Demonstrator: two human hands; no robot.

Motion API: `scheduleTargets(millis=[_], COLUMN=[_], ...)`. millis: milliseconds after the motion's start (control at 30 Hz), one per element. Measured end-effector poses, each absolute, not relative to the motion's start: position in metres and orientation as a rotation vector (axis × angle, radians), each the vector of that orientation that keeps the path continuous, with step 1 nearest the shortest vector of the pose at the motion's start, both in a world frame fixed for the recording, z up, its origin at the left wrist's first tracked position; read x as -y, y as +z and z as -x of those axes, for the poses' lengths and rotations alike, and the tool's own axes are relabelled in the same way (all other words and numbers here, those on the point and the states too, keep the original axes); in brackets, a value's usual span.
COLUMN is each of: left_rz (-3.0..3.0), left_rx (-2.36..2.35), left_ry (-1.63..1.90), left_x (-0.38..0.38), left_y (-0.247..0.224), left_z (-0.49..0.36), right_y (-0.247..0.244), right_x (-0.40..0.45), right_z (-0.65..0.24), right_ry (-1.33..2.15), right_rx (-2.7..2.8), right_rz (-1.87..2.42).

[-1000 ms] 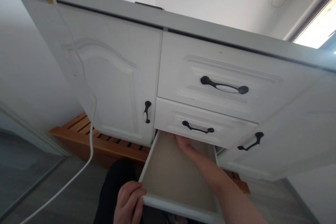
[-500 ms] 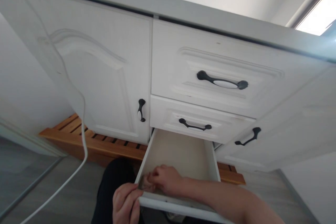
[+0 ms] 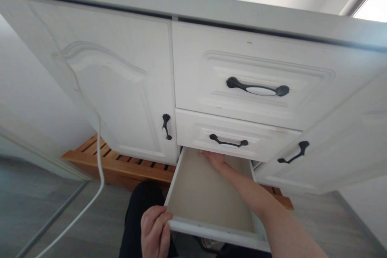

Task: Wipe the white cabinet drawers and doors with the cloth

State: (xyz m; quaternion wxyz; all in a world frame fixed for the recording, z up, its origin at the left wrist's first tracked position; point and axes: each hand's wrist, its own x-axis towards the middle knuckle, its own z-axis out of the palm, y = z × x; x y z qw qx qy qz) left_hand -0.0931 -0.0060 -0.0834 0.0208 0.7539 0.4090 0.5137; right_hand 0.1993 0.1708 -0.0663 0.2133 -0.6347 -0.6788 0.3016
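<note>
The bottom drawer point(image 3: 208, 197) stood pulled well out from the white cabinet point(image 3: 121, 88), and as far as I could see its pale floor was bare; the far end ran under the shut drawer above point(image 3: 238, 137), so anything lying back there was hidden from me. The left hand point(image 3: 155, 229) was clenched over the drawer's front left corner, fingers curled on the rim. The right hand point(image 3: 213, 158) had gone deep inside, reaching to the back just beneath the middle drawer, palm down near the floor of the box. Its fingers were out of sight under that front, so I could not tell whether it gripped anything or lay released.

What worried me was that forearm lying along the whole length of the open drawer. To my mind, a push from the left hand while the right was buried at the back would pinch the wrist against the lower edge of the middle drawer. Leaning weight on the front rim looked risky too, since the drawer hung far out on its runners and might tip or jump its track.

A white cable point(image 3: 98, 149) dangled from the bench point(image 3: 211, 8) beside the left door, near the person's dark-clad knee point(image 3: 142, 209); a knee shifting could snag it and drag whatever it was plugged into. A wooden slatted rack point(image 3: 115, 161) sat on the floor beneath the cabinet.
</note>
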Motion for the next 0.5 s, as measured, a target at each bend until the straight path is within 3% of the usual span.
scheduleTargets(millis=[133,333,500], left_rz=[-2.355,-2.348,-2.337], left_rx=[-1.221,-1.204,-1.236], left_ry=[1.633,1.646,1.666], left_x=[0.006,0.005,0.002], left_y=[-0.089,-0.093,-0.086], left_z=[0.095,0.096,0.093], right_y=[-0.085,-0.090,-0.060], right_x=[-0.114,-0.029,-0.085], right_z=[-0.186,-0.188,-0.223], right_ry=[0.773,0.542,0.274], right_rx=[2.195,3.012,2.798], right_rz=[1.765,1.225,1.758])
